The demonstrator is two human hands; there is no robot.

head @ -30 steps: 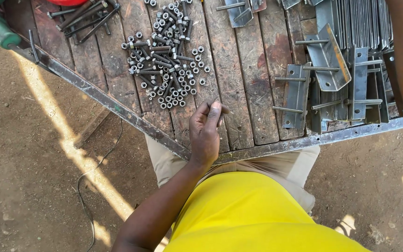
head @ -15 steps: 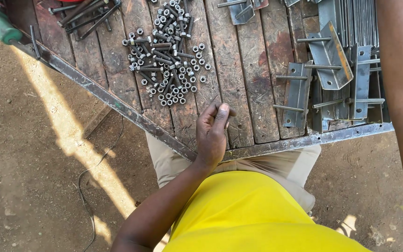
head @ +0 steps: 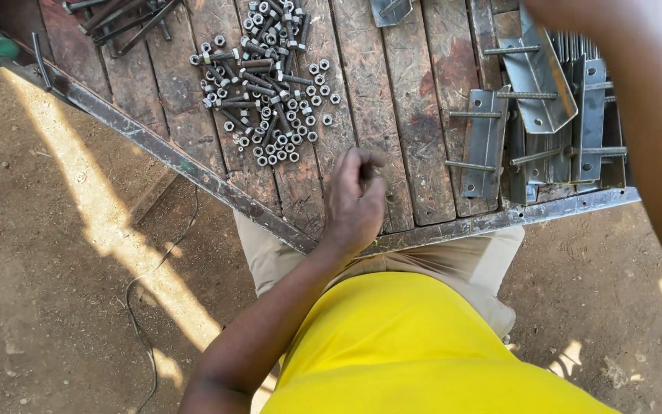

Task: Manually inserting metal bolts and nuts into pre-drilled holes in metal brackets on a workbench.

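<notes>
The person's left hand [head: 355, 201] rested near the front edge of the old wooden plank desk [head: 415, 138], fingers curled in as if pinching something small. I could not tell what it held, if anything. The right hand was out of sight; only the right arm [head: 645, 115] showed, reaching up past the top, so I could not tell if that hand was open or closed.

Just beyond the left hand lay a loose pile of small grey metal nuts and bolts [head: 266, 84]. To the right sat a stack of flat grey metal brackets with thin threaded rods [head: 534, 115] across them.

I thought things could go wrong easily. The left hand was close to the rusty metal rim [head: 193, 172], so a tiny piece could slip from the fingers and drop onto the brown dirt floor [head: 47, 253], where it would be hard to find. A bump from the arm could also knock the rods off the brackets.
</notes>
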